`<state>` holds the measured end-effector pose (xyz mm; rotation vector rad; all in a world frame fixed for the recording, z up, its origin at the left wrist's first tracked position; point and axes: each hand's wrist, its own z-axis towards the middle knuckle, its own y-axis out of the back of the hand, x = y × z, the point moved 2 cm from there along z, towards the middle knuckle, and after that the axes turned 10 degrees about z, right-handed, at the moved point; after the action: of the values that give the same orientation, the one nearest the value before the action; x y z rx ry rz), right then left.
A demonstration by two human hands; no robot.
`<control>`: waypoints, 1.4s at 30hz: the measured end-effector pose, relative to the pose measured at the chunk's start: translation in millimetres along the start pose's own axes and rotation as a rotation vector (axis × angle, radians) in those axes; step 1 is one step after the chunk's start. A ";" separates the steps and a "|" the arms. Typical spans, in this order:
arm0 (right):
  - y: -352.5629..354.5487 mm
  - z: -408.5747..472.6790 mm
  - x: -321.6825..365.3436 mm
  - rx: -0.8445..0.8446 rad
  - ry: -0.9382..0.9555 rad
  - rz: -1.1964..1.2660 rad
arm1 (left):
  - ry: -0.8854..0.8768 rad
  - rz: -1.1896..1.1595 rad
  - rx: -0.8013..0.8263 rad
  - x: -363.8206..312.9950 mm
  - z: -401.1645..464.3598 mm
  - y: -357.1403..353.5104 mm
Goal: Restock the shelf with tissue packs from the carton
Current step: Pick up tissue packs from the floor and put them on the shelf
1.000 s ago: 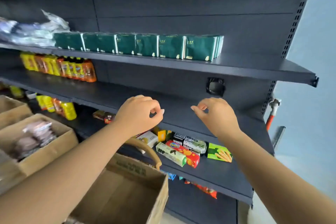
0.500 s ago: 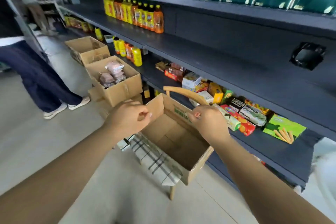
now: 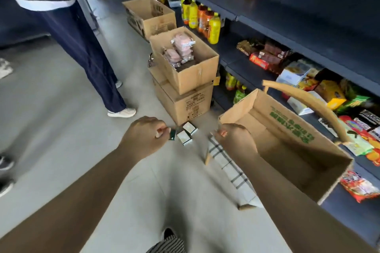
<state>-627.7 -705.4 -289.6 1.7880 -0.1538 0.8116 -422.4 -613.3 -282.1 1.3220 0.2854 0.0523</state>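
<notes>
The open brown carton [image 3: 287, 129] with green print sits on a chair by the shelf [image 3: 308, 26], and its visible inside is bare cardboard. Three small dark green and white tissue packs [image 3: 186, 134] lie on the floor at the foot of the stacked boxes. My left hand [image 3: 144, 137] hovers high above the floor, left of the carton, fingers curled and holding nothing. With its fingers also curled, my right hand [image 3: 234, 139] is at the carton's near left corner. I cannot tell whether it touches the cardboard.
The chair has a checked cushion [image 3: 228, 162] and a curved wooden backrest [image 3: 304, 100]. Stacked cartons [image 3: 185, 80] stand on the floor to the left, the top one holding wrapped snacks. A person in dark trousers [image 3: 82, 47] stands in the aisle. Shelves hold bottles and snack boxes.
The view has swung down from the shelf with the green packs to the floor and carton. Both hands came down, and my right hand moved from the carton's far rim to its near left corner.
</notes>
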 end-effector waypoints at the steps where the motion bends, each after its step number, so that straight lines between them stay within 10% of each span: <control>1: -17.2 12.0 14.0 0.014 -0.013 0.002 | 0.015 0.014 0.013 22.3 2.2 -4.1; 22: -208.9 209.1 13.9 0.259 -0.391 0.249 | 0.196 -0.124 0.339 186.9 109.1 -153.3; 42: -533.8 414.2 -247.0 0.225 -0.655 0.266 | 0.164 -0.177 0.741 315.1 161.1 -601.5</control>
<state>-373.8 -937.2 -921.6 2.2282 -0.7667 0.4032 -155.2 -853.8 -880.3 2.0248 0.5975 -0.1064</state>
